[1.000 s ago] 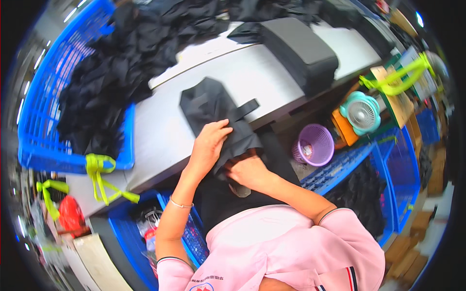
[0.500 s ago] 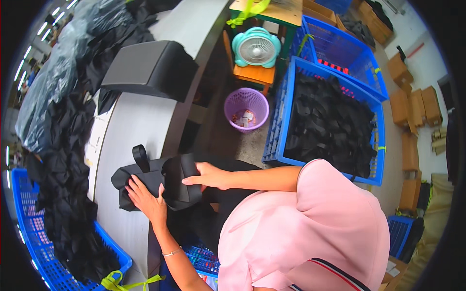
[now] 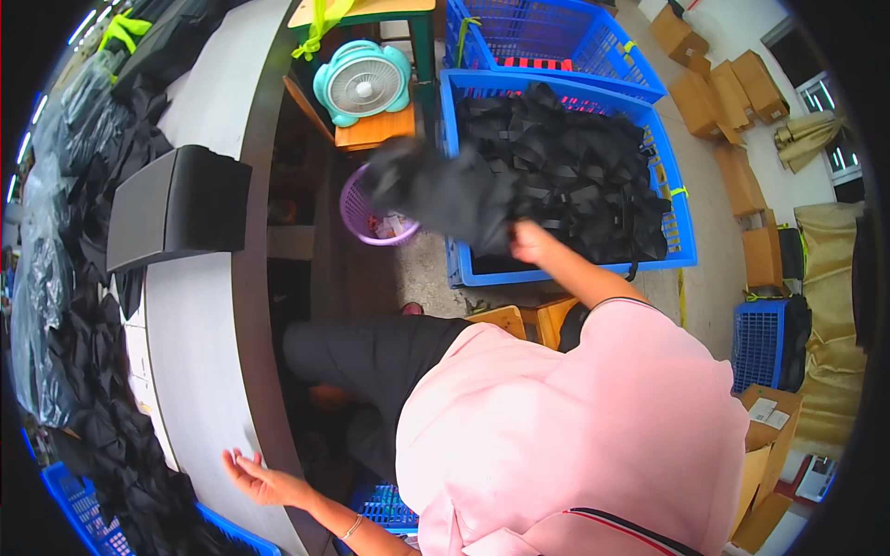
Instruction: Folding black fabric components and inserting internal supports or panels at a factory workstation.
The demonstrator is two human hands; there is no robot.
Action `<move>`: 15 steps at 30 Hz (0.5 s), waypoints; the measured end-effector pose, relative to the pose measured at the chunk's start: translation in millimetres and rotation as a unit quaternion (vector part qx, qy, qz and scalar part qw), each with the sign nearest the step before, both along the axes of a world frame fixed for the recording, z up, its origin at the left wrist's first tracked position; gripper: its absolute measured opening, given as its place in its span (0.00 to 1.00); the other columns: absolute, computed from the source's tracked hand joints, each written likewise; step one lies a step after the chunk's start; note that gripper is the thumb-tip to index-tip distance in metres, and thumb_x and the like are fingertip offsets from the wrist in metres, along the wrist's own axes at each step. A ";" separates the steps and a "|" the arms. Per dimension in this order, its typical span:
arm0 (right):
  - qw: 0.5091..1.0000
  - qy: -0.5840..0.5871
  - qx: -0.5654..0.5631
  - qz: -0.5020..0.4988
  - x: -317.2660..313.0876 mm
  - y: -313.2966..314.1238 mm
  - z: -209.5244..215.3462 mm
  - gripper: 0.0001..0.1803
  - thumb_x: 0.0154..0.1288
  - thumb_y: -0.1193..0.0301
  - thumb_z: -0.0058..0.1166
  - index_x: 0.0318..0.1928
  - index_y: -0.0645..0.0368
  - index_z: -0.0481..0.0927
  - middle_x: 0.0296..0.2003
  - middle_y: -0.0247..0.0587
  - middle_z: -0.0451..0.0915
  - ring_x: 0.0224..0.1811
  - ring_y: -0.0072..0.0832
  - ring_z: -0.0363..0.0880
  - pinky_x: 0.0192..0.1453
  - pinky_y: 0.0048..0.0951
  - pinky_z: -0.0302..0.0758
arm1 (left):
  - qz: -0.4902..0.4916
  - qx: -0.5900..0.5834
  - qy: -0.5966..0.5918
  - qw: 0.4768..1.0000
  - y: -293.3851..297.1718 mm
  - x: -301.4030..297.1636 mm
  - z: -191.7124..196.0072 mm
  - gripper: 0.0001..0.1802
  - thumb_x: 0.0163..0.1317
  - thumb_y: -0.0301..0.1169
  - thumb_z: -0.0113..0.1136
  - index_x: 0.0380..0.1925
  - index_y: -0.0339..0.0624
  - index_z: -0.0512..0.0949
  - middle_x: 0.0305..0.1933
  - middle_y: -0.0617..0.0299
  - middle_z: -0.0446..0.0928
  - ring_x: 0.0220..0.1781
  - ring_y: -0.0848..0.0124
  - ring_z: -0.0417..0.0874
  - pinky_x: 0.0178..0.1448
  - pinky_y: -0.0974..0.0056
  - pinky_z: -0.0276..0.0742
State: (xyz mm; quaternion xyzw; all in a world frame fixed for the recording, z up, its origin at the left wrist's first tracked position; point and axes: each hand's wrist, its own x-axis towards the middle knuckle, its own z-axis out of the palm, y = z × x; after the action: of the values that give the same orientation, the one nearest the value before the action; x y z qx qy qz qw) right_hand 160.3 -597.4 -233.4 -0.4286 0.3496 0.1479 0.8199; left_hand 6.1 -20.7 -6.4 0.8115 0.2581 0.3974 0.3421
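My right hand [image 3: 532,243] is closed on a black fabric piece [image 3: 445,195], blurred by motion, held out over the near left side of a blue plastic crate [image 3: 686,222]. The crate holds a heap of similar black fabric pieces [image 3: 575,167] with straps. My left hand [image 3: 262,480] holds nothing; its fingers are apart, palm partly turned up, by the edge of the grey-white table [image 3: 199,343]. The black piece partly covers a purple basket [image 3: 357,218] with paper scraps in it.
A dark grey block-shaped thing [image 3: 181,208] stands on the table. Black fabric [image 3: 102,408] and clear plastic [image 3: 46,250] line its far left side. Beyond the basket, a turquoise fan [image 3: 363,85] sits on a wooden stool [image 3: 375,130]. Cardboard boxes [image 3: 700,102] stand at the right.
My right hand has carried the black fabric piece from the table to the crate. My left hand has let go of it and moved back along the table edge. The view has shifted rightward.
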 end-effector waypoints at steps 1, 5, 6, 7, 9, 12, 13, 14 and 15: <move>0.998 0.023 0.025 -0.052 0.1 -14.0 28.5 0.15 0.68 0.73 0.55 0.54 0.58 0.81 0.48 0.42 0.84 0.51 0.37 0.83 0.61 0.42 0.78 | 0.039 -0.003 0.001 0.999 14.8 -13.9 7.8 0.18 0.76 0.31 0.52 0.60 0.31 0.76 0.59 0.54 0.80 0.57 0.64 0.83 0.49 0.67 0.83; 0.961 -0.067 -0.076 -0.256 -27.3 -150.1 55.2 0.19 0.65 0.67 0.58 0.57 0.50 0.80 0.58 0.34 0.78 0.64 0.33 0.71 0.70 0.51 0.62 | 0.076 -0.006 0.044 0.996 41.5 -24.3 14.6 0.18 0.76 0.33 0.53 0.59 0.33 0.78 0.59 0.54 0.80 0.57 0.65 0.83 0.52 0.65 0.81; 0.949 -0.091 -0.103 -0.282 -26.0 -188.9 55.6 0.19 0.65 0.68 0.57 0.57 0.53 0.80 0.58 0.35 0.78 0.63 0.34 0.72 0.68 0.50 0.65 | 0.076 -0.017 0.055 0.995 47.7 -25.7 15.2 0.19 0.75 0.34 0.54 0.59 0.34 0.78 0.60 0.54 0.80 0.59 0.64 0.82 0.55 0.63 0.80; 0.938 -0.113 -0.084 -0.315 -20.3 -221.3 58.4 0.19 0.68 0.67 0.56 0.58 0.55 0.79 0.61 0.36 0.76 0.65 0.34 0.69 0.68 0.52 0.66 | 0.089 -0.021 0.053 0.994 55.3 -27.0 11.7 0.19 0.75 0.34 0.54 0.59 0.34 0.78 0.60 0.54 0.80 0.59 0.64 0.82 0.55 0.63 0.80; 0.906 -0.153 -0.125 -0.375 5.3 -222.5 55.8 0.22 0.72 0.66 0.58 0.62 0.59 0.75 0.64 0.38 0.73 0.66 0.38 0.71 0.65 0.53 0.77 | 0.114 0.042 0.107 0.987 72.7 -45.3 19.9 0.19 0.74 0.32 0.54 0.59 0.33 0.78 0.60 0.52 0.80 0.59 0.62 0.81 0.59 0.62 0.78; 0.903 0.084 -0.225 -0.357 10.1 -258.2 41.5 0.32 0.65 0.59 0.65 0.63 0.61 0.70 0.51 0.49 0.75 0.49 0.47 0.83 0.46 0.44 0.87 | 0.094 0.057 0.107 0.988 106.7 -49.1 0.2 0.18 0.72 0.31 0.56 0.57 0.33 0.78 0.63 0.49 0.77 0.64 0.59 0.77 0.66 0.59 0.72; 0.914 0.022 -0.236 -0.328 8.8 -298.2 51.3 0.28 0.67 0.62 0.62 0.62 0.60 0.71 0.51 0.49 0.75 0.48 0.47 0.84 0.44 0.42 0.87 | 0.092 0.018 0.094 0.991 121.7 -50.2 -30.9 0.18 0.71 0.31 0.56 0.57 0.34 0.79 0.65 0.48 0.76 0.66 0.58 0.76 0.69 0.57 0.69; 0.919 0.064 -0.251 -0.297 20.6 -259.7 21.4 0.23 0.69 0.64 0.60 0.60 0.59 0.72 0.49 0.48 0.77 0.47 0.43 0.84 0.44 0.39 0.87 | 0.106 0.108 0.154 0.976 130.6 -59.1 -23.0 0.18 0.69 0.30 0.58 0.56 0.36 0.80 0.66 0.46 0.74 0.69 0.55 0.72 0.72 0.53 0.64; 0.929 0.093 -0.268 -0.239 34.3 -224.0 12.1 0.19 0.70 0.65 0.57 0.58 0.57 0.74 0.43 0.44 0.79 0.45 0.38 0.85 0.44 0.35 0.87 | 0.116 0.178 0.178 0.961 143.8 -64.6 -19.9 0.18 0.67 0.30 0.60 0.55 0.39 0.80 0.68 0.44 0.71 0.71 0.51 0.69 0.74 0.51 0.60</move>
State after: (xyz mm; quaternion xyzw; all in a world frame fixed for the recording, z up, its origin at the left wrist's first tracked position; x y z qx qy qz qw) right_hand 194.7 -821.5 -221.3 -0.5207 0.5428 -0.1129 0.6492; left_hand -58.5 123.1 -26.4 0.8816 0.3322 0.3225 0.0920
